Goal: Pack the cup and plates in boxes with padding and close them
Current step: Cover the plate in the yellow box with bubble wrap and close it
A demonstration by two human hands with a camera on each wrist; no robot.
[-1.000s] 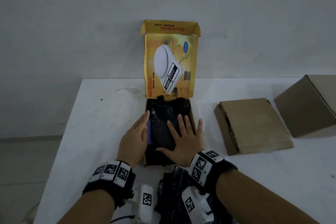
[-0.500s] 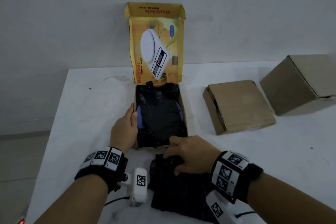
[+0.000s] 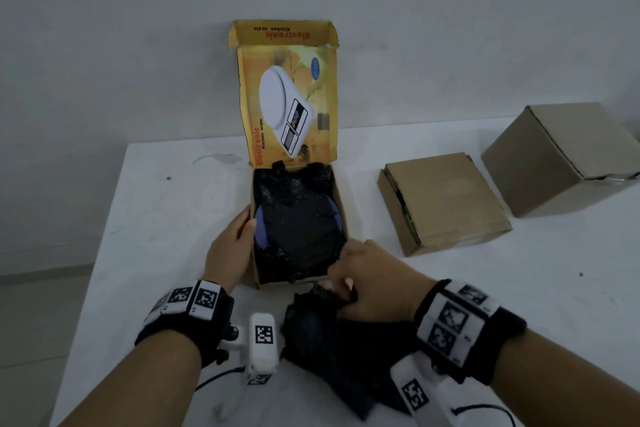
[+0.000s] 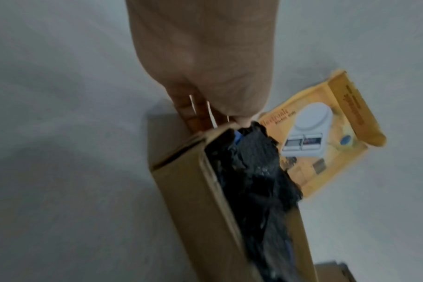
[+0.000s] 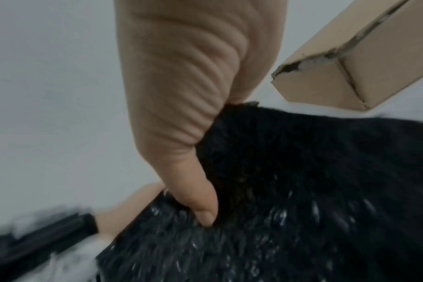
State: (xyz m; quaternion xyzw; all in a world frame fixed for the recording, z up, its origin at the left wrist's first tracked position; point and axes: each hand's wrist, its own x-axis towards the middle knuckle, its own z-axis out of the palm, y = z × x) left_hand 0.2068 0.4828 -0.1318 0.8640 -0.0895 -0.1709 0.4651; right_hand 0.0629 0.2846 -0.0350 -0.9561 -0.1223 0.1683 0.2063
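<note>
The yellow kitchen-scale box [image 3: 341, 215] stands open mid-table, its lid [image 3: 287, 94] upright. Black bubble-wrap padding [image 3: 298, 218] fills it, and a purple plate's rim [image 3: 259, 232] shows at the left under the wrap. My left hand [image 3: 247, 218] holds the box's left wall, fingers [image 4: 193, 114] outside and thumb at the rim beside the plate's edge [image 4: 238, 136]. My right hand [image 3: 337, 284] pinches a loose black padding sheet [image 3: 322, 333] lying in front of the box; its thumb [image 5: 205, 209] presses into the sheet [image 5: 302, 190]. No cup is in view.
A flat closed brown box [image 3: 446, 201] lies right of the open one, with a taller closed brown box [image 3: 561, 156] beyond it; its corner [image 5: 345, 66] shows in the right wrist view. The white table [image 3: 156, 218] ends close on the left.
My right hand came off the padding inside the box, drew back to the loose sheet in front and took hold of it. My left hand shifted to the box's left wall.
</note>
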